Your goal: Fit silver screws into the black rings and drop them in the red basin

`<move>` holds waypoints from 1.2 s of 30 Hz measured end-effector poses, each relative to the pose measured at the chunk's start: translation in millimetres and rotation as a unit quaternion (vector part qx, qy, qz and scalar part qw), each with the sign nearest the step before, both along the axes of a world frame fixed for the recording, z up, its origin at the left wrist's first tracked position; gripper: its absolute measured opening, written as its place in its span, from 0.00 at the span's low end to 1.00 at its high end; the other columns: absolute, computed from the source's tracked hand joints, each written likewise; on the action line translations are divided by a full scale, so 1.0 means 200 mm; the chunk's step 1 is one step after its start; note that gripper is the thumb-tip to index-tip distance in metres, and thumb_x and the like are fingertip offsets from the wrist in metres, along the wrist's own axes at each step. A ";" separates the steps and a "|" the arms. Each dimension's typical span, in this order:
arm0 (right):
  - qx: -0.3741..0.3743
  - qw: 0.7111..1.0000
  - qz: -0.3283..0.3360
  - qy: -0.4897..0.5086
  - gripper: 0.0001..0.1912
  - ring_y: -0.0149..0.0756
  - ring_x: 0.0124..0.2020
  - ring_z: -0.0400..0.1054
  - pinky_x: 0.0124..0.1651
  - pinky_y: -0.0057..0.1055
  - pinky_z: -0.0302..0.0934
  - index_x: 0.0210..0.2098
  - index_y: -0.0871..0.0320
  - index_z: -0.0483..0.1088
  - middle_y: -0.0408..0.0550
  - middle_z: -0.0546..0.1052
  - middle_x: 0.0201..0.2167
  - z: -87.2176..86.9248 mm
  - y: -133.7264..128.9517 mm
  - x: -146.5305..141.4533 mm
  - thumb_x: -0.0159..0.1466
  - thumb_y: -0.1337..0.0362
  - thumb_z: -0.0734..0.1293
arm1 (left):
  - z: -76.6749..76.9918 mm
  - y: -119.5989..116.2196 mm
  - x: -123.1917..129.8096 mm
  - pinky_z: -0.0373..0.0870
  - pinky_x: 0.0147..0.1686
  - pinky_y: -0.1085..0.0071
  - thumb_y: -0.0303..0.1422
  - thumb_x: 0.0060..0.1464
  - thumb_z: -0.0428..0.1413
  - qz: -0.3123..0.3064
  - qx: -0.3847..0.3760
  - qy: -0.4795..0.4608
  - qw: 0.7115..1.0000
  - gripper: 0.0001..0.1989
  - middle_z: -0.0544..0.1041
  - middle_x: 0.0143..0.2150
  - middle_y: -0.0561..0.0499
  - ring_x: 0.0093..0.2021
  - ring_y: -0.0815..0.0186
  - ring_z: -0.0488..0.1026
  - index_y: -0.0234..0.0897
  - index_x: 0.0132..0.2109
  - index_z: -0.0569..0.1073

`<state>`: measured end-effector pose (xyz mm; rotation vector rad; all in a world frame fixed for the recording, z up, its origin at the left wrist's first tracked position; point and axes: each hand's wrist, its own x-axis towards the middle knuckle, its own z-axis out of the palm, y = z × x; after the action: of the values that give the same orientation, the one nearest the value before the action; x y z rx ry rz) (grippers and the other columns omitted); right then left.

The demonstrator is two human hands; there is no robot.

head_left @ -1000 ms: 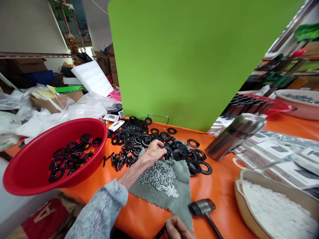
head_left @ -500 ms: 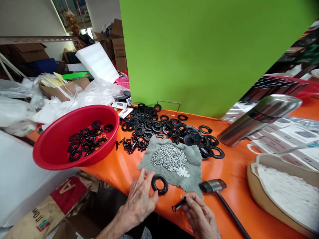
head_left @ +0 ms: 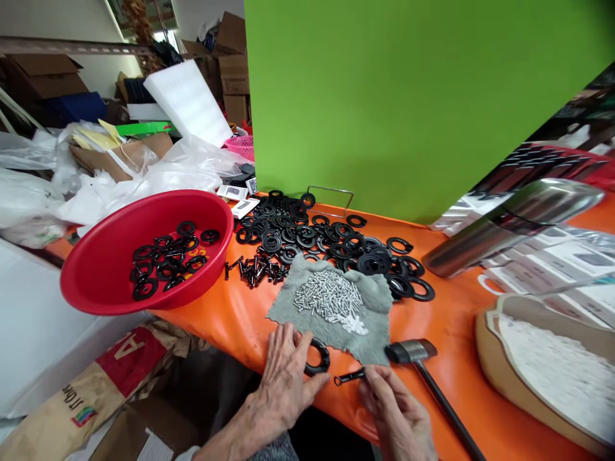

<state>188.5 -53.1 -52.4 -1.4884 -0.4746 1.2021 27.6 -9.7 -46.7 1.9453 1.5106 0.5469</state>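
Orange covering gleams across the desk (head_left: 240,320) in front of me, and a tall green board (head_left: 384,96) closes off its far edge. Away to the left the room is crammed: cardboard boxes (head_left: 235,73), a tilted white foam slab (head_left: 187,102), clear plastic bags (head_left: 168,179) in crumpled heaps.

Down to my hands now! My left hand (head_left: 286,378) is palm down near the desk's front edge, fingers over the left side of a black ring (head_left: 325,358); my thumb stands apart from the fingers, below the ring, and whether that grip presses on it I can't tell. Over on the right, my right hand (head_left: 396,406) has its grip pinched tight on the end of a short black rod (head_left: 350,376), its looped tip pointing left, just beside the ring.

Straight ahead, a grey cloth (head_left: 375,317) carries a pile of silvery pins (head_left: 329,294), with more black rings (head_left: 307,238) heaped behind it. A red basin (head_left: 96,269) sits on the left, rings inside. Close by my right hand lies a hammer (head_left: 446,400), and beyond it come a steel flask (head_left: 509,221) and a tan tub (head_left: 490,358) of white bits.
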 end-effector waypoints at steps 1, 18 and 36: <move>-0.001 1.000 -0.008 -0.012 0.21 0.30 0.25 0.57 0.26 0.23 0.56 0.28 0.56 0.71 0.40 0.65 0.22 0.01 0.00 -0.02 0.48 0.45 0.74 | 0.05 0.01 -0.01 0.59 0.58 0.49 0.28 0.49 0.58 -0.006 -0.016 -0.027 0.999 0.24 0.66 0.50 0.44 0.55 0.50 0.63 0.41 0.54 0.67; 0.025 0.979 0.181 -0.086 0.22 0.28 0.20 0.58 0.24 0.27 0.51 0.27 0.57 0.72 0.40 0.67 0.18 0.16 0.10 -0.05 0.53 0.43 0.70 | 0.18 0.09 -0.05 0.63 0.33 0.73 0.30 0.55 0.52 -0.064 -0.214 -0.297 0.928 0.08 0.72 0.33 0.50 0.31 0.68 0.67 0.32 0.39 0.74; 0.285 0.753 0.340 -0.485 0.11 0.33 0.32 0.71 0.36 0.26 0.67 0.43 0.55 0.69 0.46 0.72 0.30 -0.08 0.17 0.09 0.70 0.66 0.55 | 0.07 0.18 -0.07 0.66 0.44 0.69 0.24 0.61 0.50 -0.224 0.009 0.013 0.974 0.05 0.71 0.40 0.50 0.42 0.64 0.69 0.35 0.42 0.69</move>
<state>207.2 -19.1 -69.0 -1.2988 -2.0406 0.5468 14.1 26.1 -32.0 2.2218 1.0282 0.3371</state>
